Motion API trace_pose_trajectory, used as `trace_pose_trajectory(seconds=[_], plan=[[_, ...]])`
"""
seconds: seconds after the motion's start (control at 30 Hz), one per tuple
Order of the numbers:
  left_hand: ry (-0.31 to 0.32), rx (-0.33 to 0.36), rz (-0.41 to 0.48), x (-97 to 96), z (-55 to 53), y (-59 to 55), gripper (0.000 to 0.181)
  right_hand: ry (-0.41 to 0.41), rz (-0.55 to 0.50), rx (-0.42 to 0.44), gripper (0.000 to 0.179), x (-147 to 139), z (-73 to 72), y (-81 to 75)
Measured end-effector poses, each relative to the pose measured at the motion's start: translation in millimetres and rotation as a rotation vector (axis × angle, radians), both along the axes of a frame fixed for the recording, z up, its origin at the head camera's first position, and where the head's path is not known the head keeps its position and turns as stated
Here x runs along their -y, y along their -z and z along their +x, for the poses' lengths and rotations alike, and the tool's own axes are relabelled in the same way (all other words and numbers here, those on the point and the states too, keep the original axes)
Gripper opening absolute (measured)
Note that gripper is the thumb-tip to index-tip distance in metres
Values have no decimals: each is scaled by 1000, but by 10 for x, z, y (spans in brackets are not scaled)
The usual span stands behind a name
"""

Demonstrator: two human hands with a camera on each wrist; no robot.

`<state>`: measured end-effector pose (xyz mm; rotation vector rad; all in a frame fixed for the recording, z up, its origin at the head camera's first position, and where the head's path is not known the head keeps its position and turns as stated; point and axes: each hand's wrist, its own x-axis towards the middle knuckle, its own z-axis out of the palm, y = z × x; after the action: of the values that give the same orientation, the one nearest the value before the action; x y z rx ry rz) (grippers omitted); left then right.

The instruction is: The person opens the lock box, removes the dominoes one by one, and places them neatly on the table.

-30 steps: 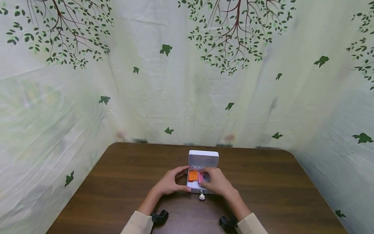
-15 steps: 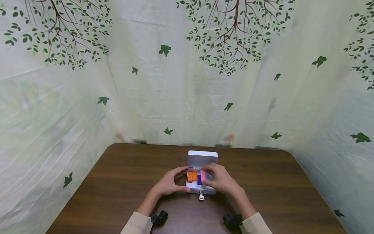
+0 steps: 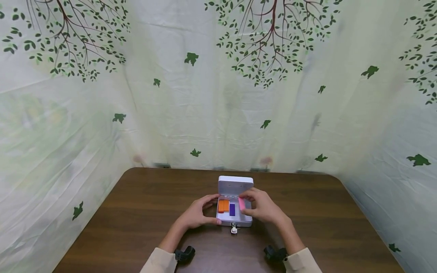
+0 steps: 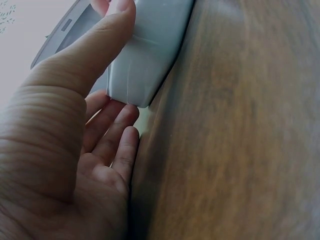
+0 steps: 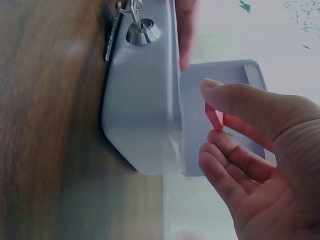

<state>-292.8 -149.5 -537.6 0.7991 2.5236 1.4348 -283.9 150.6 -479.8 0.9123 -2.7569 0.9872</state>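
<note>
A small white lockbox stands on the table with its hinged lid raised. My left hand holds its left side, thumb at the front corner and fingertips toward the back; the left wrist view shows the fingers against the box's wall. My right hand pinches a pink block between thumb and fingers, over the right part of the box. In the right wrist view the pink block shows just above the rim. Orange blocks and a purple block lie inside.
Keys hang from the lock on the box's front. The brown wooden table has rounded far corners. A leaf-printed cloth hangs behind it and at both sides.
My right hand has moved the pink block to the right, and the purple block has come into view beside the orange ones. The left hand keeps its hold on the box.
</note>
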Motion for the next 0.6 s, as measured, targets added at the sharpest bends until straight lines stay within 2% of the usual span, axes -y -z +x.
trace_pose_trajectory(seconds=[0.33, 0.6], plan=[[-10, -10, -9, -17, -6, 9, 92, 21, -36, 44, 43, -148, 16, -60], [-10, -15, -16, -23, -14, 18, 92, 83, -66, 97, 42, -304, 16, -102]])
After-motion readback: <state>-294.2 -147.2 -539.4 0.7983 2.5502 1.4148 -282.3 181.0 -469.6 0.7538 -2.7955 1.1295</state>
